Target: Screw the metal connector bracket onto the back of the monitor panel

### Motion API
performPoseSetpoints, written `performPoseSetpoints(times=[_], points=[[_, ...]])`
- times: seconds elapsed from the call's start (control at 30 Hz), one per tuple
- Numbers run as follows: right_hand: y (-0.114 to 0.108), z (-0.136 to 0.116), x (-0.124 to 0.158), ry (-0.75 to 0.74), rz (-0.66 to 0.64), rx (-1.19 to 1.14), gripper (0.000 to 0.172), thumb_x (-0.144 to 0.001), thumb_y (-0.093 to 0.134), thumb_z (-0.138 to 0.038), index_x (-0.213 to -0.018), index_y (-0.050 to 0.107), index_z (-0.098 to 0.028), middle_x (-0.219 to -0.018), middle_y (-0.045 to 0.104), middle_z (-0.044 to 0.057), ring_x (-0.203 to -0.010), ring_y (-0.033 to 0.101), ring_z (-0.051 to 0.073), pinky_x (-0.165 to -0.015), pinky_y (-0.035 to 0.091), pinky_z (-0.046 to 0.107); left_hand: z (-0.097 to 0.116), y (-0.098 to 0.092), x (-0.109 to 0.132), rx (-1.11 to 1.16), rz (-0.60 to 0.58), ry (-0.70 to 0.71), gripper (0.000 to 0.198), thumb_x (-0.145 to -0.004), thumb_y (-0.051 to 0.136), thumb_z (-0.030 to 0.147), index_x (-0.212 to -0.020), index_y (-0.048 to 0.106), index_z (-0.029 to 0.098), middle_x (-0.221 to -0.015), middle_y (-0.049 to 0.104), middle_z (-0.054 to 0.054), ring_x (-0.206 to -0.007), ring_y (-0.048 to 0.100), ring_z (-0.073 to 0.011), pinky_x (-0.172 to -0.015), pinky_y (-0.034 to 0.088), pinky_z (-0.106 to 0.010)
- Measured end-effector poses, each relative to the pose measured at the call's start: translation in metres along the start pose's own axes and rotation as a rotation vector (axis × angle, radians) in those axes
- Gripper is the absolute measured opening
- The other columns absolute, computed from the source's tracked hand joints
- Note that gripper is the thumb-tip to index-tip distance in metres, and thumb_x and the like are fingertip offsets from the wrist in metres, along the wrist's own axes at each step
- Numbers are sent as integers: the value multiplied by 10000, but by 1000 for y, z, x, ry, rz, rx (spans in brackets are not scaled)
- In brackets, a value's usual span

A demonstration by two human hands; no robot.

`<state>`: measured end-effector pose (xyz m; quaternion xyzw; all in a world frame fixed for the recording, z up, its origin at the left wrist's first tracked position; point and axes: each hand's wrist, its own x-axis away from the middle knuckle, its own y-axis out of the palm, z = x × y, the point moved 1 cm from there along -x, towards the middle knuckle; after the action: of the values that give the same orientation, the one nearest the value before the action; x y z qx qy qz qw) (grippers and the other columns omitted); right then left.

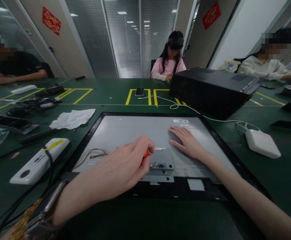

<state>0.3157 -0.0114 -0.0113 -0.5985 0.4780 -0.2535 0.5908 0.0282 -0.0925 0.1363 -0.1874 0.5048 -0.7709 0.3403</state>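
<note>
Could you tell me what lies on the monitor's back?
The right hand lies flat on it, thin wires at its left. The left hand hides most of an orange tool.

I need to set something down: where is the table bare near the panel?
Bare table beyond the monitor panel's far edge, between the yellow outlines; also right, before the white box. Left is crowded: cloth, remotes, a corded white device.
</note>
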Motion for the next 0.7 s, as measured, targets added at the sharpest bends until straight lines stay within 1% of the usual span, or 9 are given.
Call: performPoseSetpoints(times=[0.1,0.23,0.3,0.4,0.5,0.57,0.7], points=[[1,1,0,0,4,-5,528,-960,412,-484,-1419,443,-225,-1465,490,123,-1362,423,281,-1141,278,530,0,0,0,8,5,17,120,-966,367,210,-1061,439,199,-910,574,-12,-686,563,-142,-607,414,-269],[1,1,0,-7,5,2,528,-960,409,-488,-1419,442,-227,-1468,487,121,-1365,421,282,-1141,278,530,1,-1,1,-19,-27,69,146,-941,427,206,-1087,434,217,-985,583,-19,-767,585,-161,-660,437,-281],[2,2,0,-5,4,9,531,-962,406,-492,-1413,448,-214,-1467,488,126,-1366,419,281,-1145,273,526,1,-2,3,-45,-30,85,188,-938,436,199,-1125,428,225,-999,592,-21,-781,597,-168,-657,436,-281],[2,2,0,0,-2,13,538,-964,404,-492,-1406,455,-191,-1464,489,137,-1369,414,280,-1150,269,520,-2,-1,4,-63,-32,87,202,-964,400,196,-1163,418,227,-955,610,-18,-754,618,-167,-630,429,-273],[1,1,0,-1,-1,10,531,-962,410,-486,-1415,448,-211,-1467,487,126,-1368,415,278,-1144,279,521,-7,2,5,-47,-29,67,203,-1005,381,251,-1206,393,225,-907,626,-11,-715,634,-164,-609,426,-267],[1,1,0,-5,2,9,527,-961,412,-480,-1423,440,-228,-1468,487,116,-1367,417,277,-1142,282,525,-9,5,6,-40,-25,48,235,-1013,398,292,-1236,381,219,-916,639,-20,-707,639,-166,-599,430,-264],[1,1,0,-10,10,14,529,-959,415,-480,-1427,435,-235,-1466,490,112,-1364,420,280,-1141,283,530,-12,6,5,-16,-27,55,235,-1011,419,305,-1230,415,220,-947,649,-31,-739,647,-168,-610,450,-259]])
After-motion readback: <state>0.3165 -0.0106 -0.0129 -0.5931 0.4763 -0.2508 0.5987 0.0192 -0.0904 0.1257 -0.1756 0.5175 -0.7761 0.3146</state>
